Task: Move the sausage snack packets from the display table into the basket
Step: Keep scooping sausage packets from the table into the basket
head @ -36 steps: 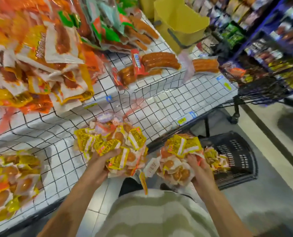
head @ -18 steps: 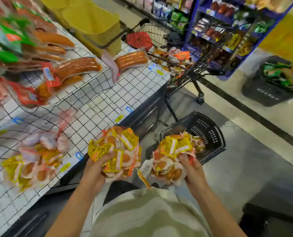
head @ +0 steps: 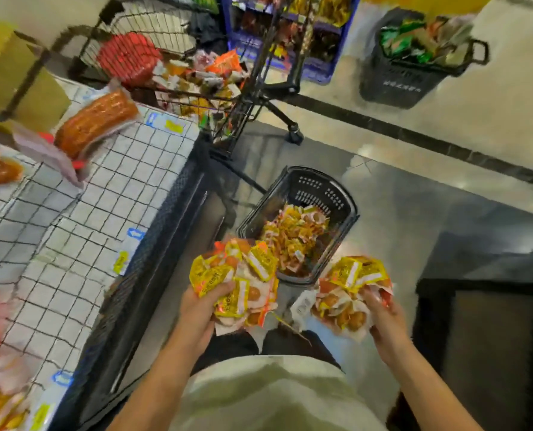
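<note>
- Plainly, the packets are light, soft and loose: small film pouches that slide on one another, so a bunch needs a wide clasp from beneath with the thumb clamped on top, not a pinch at one corner.
- The left hand (head: 202,307) grips one bunch (head: 238,286), fingers curled under, thumb over the yellow labels.
- The right hand (head: 383,315) holds a second bunch (head: 349,290) the same way; a white tag dangles from its left edge.
- Both bunches hang above the floor, just short of the basket (head: 347,214), which stands beside the table (head: 109,194) and already holds a heap of packets (head: 293,234).
- The pouches look glossy, yellow-labelled, with orange-brown round sausages showing through clear film and white crimped edges.
- Slipping strays seem the main risk.
</note>
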{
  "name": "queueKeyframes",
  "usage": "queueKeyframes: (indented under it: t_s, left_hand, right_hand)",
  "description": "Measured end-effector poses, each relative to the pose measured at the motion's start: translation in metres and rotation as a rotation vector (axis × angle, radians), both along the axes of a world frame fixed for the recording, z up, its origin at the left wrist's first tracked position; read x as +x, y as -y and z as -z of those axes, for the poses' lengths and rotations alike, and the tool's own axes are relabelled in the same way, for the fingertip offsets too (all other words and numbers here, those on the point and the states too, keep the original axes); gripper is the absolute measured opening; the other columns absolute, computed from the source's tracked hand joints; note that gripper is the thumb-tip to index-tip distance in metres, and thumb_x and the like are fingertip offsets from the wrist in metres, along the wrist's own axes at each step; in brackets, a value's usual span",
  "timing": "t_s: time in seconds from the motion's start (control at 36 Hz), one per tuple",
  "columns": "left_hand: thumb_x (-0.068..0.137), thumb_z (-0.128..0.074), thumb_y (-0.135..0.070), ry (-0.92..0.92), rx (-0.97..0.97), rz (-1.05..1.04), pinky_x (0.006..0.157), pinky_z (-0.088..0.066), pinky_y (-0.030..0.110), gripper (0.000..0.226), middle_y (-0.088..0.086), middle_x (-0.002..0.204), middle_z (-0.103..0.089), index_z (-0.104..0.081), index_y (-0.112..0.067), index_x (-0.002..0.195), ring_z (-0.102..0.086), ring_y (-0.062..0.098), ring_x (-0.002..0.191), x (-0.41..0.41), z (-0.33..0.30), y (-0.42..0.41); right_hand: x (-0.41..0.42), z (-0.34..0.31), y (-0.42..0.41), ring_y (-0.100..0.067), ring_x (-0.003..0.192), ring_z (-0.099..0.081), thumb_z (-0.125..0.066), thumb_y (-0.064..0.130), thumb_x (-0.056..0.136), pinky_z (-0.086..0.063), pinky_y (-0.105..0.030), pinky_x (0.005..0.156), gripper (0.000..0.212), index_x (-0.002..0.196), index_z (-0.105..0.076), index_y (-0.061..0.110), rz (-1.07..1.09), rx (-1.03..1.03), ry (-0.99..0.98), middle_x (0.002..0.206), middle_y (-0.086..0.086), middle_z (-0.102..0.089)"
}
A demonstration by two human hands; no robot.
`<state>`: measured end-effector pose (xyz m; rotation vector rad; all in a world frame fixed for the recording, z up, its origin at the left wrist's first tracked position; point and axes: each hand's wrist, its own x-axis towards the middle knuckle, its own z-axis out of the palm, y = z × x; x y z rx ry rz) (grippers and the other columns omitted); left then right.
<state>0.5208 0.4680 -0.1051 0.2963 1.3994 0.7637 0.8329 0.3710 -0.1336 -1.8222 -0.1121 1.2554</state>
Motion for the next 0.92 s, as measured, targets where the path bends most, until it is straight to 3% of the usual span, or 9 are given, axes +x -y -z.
queueKeyframes:
  t_s: [0.19, 0.28, 0.33, 0.39, 0.53, 0.61, 0.67, 0.75, 0.92]
  left_hand:
    - [0.073, -0.082, -0.011, -0.021, -0.014, 0.199, 0.089, -0.058, 0.051, 0.041, 0.015, 0.117, -0.074, -0.075, -0.018, 0.114, -0.071, 0.036, 0.107, -0.009, 0.045, -0.058]
    - [0.067, -0.086, -0.016, -0.067, -0.052, 0.286, 0.080, -0.061, 0.045, 0.048, 0.015, 0.116, -0.074, -0.075, -0.019, 0.113, -0.072, 0.035, 0.105, -0.007, 0.068, -0.087]
    - [0.066, -0.087, -0.014, -0.110, -0.086, 0.342, 0.086, -0.059, 0.055, 0.051, 0.015, 0.115, -0.074, -0.073, -0.018, 0.115, -0.072, 0.037, 0.104, -0.003, 0.088, -0.105]
    - [0.073, -0.084, -0.008, -0.166, -0.101, 0.408, 0.090, -0.055, 0.062, 0.045, 0.014, 0.111, -0.076, -0.072, -0.017, 0.115, -0.074, 0.037, 0.099, 0.006, 0.112, -0.122]
    - [0.080, -0.077, 0.000, -0.254, -0.071, 0.506, 0.083, -0.059, 0.050, 0.035, 0.008, 0.104, -0.078, -0.072, -0.019, 0.109, -0.075, 0.031, 0.094, 0.039, 0.174, -0.150]
    - [0.081, -0.075, 0.001, -0.259, -0.050, 0.537, 0.083, -0.059, 0.055, 0.037, 0.007, 0.105, -0.078, -0.072, -0.019, 0.112, -0.075, 0.031, 0.095, 0.060, 0.223, -0.160]
    - [0.080, -0.076, 0.002, -0.270, -0.025, 0.559, 0.073, -0.062, 0.045, 0.037, 0.005, 0.104, -0.078, -0.073, -0.021, 0.109, -0.076, 0.026, 0.091, 0.073, 0.260, -0.165]
    - [0.076, -0.080, -0.003, -0.305, 0.018, 0.599, 0.071, -0.061, 0.038, 0.040, 0.002, 0.105, -0.078, -0.073, -0.023, 0.111, -0.076, 0.024, 0.094, 0.091, 0.312, -0.173]
    - [0.065, -0.082, -0.022, -0.412, 0.132, 0.658, 0.092, -0.057, 0.051, 0.058, -0.004, 0.111, -0.076, -0.069, -0.028, 0.121, -0.073, 0.021, 0.104, 0.115, 0.379, -0.189]
  right_hand:
    - [-0.042, 0.024, -0.005, -0.008, 0.081, -0.075, -0.060, 0.015, 0.100, -0.058, -0.022, 0.062, 0.014, 0.107, -0.071, 0.022, 0.191, -0.076, 0.111, 0.093, 0.003, -0.079]
    - [-0.059, 0.055, -0.016, -0.022, 0.094, -0.074, -0.067, 0.020, 0.097, -0.060, -0.041, 0.082, 0.020, 0.116, -0.071, 0.019, 0.244, -0.119, 0.150, 0.106, -0.008, -0.077]
    - [-0.070, 0.077, -0.025, -0.026, 0.101, -0.071, -0.068, 0.024, 0.096, -0.057, -0.047, 0.091, 0.029, 0.124, -0.068, 0.019, 0.257, -0.137, 0.159, 0.114, -0.009, -0.074]
    - [-0.079, 0.098, -0.032, -0.020, 0.098, -0.071, -0.068, 0.025, 0.096, -0.058, -0.040, 0.085, 0.025, 0.121, -0.068, 0.022, 0.280, -0.158, 0.169, 0.112, -0.005, -0.074]
    - [-0.091, 0.155, -0.045, -0.021, 0.092, -0.071, -0.066, 0.019, 0.098, -0.057, -0.035, 0.080, 0.019, 0.116, -0.070, 0.016, 0.321, -0.176, 0.158, 0.105, -0.006, -0.076]
    - [-0.093, 0.196, -0.054, -0.002, 0.076, -0.071, -0.065, 0.016, 0.098, -0.053, -0.013, 0.063, 0.016, 0.113, -0.071, 0.014, 0.347, -0.164, 0.150, 0.090, 0.008, -0.078]
    - [-0.091, 0.224, -0.062, 0.002, 0.071, -0.071, -0.064, 0.011, 0.098, -0.050, -0.008, 0.058, 0.014, 0.109, -0.072, 0.014, 0.363, -0.152, 0.131, 0.084, 0.015, -0.077]
    - [-0.083, 0.264, -0.074, -0.009, 0.087, -0.072, -0.063, 0.012, 0.098, -0.057, -0.018, 0.072, 0.020, 0.114, -0.071, 0.021, 0.317, -0.166, 0.125, 0.096, 0.008, -0.078]
    - [-0.060, 0.329, -0.107, -0.014, 0.101, -0.071, -0.066, 0.020, 0.098, -0.057, -0.035, 0.092, 0.024, 0.121, -0.069, 0.022, 0.250, -0.200, 0.131, 0.108, 0.004, -0.075]
